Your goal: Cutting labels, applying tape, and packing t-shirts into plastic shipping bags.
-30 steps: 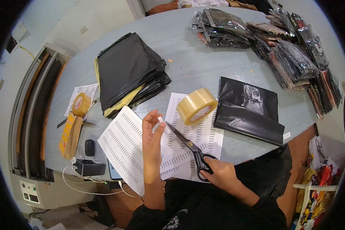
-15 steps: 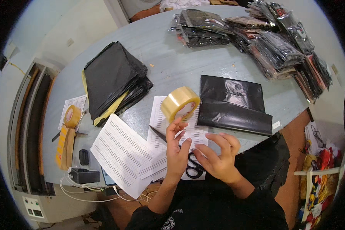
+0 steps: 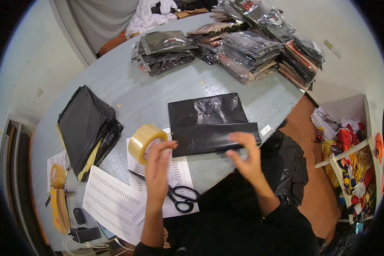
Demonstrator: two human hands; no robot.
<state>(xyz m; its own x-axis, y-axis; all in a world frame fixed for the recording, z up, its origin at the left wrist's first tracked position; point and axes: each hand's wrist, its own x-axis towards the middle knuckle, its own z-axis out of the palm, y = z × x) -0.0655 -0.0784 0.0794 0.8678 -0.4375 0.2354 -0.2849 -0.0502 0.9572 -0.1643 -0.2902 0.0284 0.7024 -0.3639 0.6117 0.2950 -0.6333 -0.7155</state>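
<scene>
Head view: by the near edge of the table [image 3: 149,94], black scissors [image 3: 172,193] lie on printed sheets [image 3: 109,200]. Above them is the left hand [image 3: 158,173], fingers slightly bent; whether it pinches anything I cannot tell. The right hand [image 3: 248,160] grips nothing, thumb and fingers spread over the near side of a folded black bag [image 3: 209,123], which lies flat toward the table's right edge. Left of it sits a tape roll [image 3: 143,141]. Farther, a dark stack [image 3: 85,123] lies toward the left edge; wrapped packs [image 3: 251,49] pile up along the far edge.
</scene>
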